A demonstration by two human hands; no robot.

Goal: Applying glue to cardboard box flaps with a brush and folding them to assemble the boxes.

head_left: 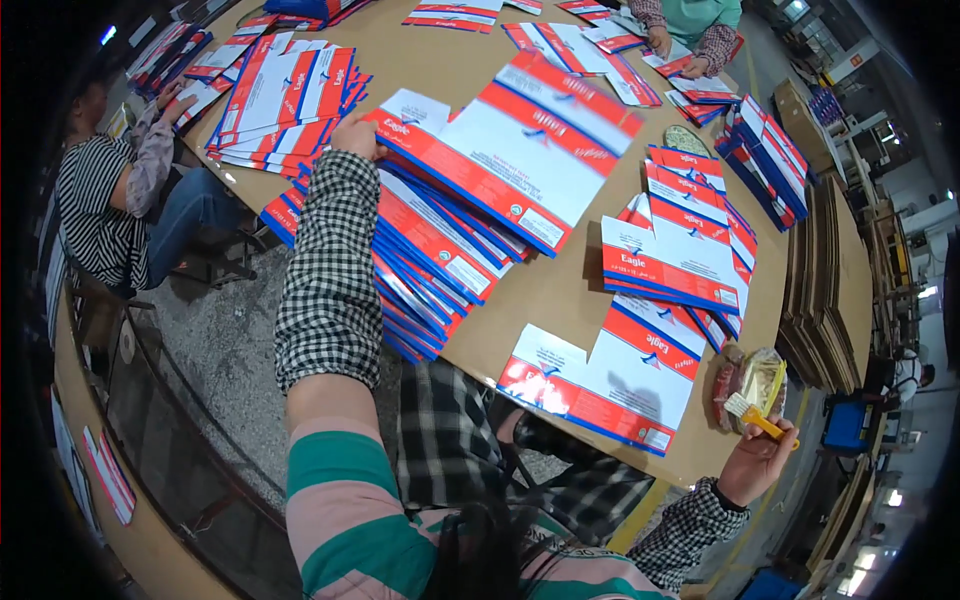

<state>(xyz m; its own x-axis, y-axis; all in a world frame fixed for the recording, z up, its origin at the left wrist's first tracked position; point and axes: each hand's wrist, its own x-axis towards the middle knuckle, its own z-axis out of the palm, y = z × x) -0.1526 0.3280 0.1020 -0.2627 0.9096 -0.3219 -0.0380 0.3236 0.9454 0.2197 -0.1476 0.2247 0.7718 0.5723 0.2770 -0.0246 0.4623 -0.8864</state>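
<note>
My left hand (357, 137) is closed on the corner of a flat red, white and blue carton blank (500, 150), lifted and tilted over the table, its far end blurred. Beneath it lies a fanned stack of similar blanks (425, 245). In my right hand (757, 466) is a yellow-handled brush (765, 425), its pale bristles at a plastic-lined tub (722, 395) of a pale yellowish substance. A single blank (610, 390) rests at the table edge in front of me. Beyond it is a loose pile of blanks (670, 250).
At left, a person in a striped top (105, 205) sits by another blank stack (285, 95). Across the table (560, 300), a person's hands (680, 55) handle blanks. Bundled blanks (765, 160) stand at the right edge, near upright brown cardboard sheets (825, 290).
</note>
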